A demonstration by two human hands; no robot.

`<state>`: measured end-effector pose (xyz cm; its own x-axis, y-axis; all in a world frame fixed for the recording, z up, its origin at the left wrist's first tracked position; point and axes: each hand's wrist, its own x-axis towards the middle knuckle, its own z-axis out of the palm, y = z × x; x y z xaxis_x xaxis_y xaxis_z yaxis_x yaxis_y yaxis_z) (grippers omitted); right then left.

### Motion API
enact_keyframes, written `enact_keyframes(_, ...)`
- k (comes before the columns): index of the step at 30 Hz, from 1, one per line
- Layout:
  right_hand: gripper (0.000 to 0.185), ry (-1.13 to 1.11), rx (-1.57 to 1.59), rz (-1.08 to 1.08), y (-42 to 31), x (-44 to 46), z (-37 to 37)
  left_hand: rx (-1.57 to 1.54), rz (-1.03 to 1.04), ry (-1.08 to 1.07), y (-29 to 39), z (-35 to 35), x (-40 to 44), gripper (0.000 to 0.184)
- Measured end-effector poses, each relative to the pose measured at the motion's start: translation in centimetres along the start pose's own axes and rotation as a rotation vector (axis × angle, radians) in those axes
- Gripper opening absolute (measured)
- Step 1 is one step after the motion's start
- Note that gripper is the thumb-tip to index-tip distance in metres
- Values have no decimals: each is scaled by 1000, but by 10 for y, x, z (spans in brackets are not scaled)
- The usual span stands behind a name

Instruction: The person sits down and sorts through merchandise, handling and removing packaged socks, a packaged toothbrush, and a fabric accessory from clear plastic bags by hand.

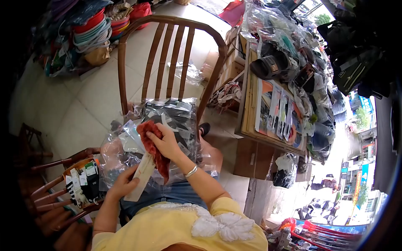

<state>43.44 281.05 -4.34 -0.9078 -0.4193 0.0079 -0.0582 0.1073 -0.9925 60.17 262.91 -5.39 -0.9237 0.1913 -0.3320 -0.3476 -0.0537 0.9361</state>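
Note:
My left hand (125,182) is closed around the lower end of a long, flat off-white strip (143,173), with the thumb on its face. I cannot tell what the strip is. My right hand (165,142), with a bracelet at the wrist, grips a crumpled red cloth (161,165) at the strip's upper end. The cloth touches the strip and hides its top. Under both hands, clear plastic bags (111,167) spread over my lap. Dark items in clear plastic (180,117) lie just beyond the right hand, against the chair.
A wooden chair (121,75) stands in front of me. At the right is a table (247,113) piled with plastic-wrapped goods and sandals (268,67). To the left, another wooden chair (50,184) holds a box of socks (81,182). Stacked baskets (92,39) sit at the far left.

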Motion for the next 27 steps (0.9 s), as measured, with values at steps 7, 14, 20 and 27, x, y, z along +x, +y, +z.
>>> enact_keyframes(7,24,228,-317,-68,21,15,-20,245,-176,-125,22,-59,-46,54)
enact_keyframes(14,47,333,-841,-361,50,1,-11,239,29,43,0,-60,-2,52)
enact_keyframes(20,63,-282,493,246,42,-76,29,-263,313,454,-29,11,85,50)
enact_keyframes(27,27,377,222,105,-13,-113,-86,-36,405,254,-2,34,109,44)
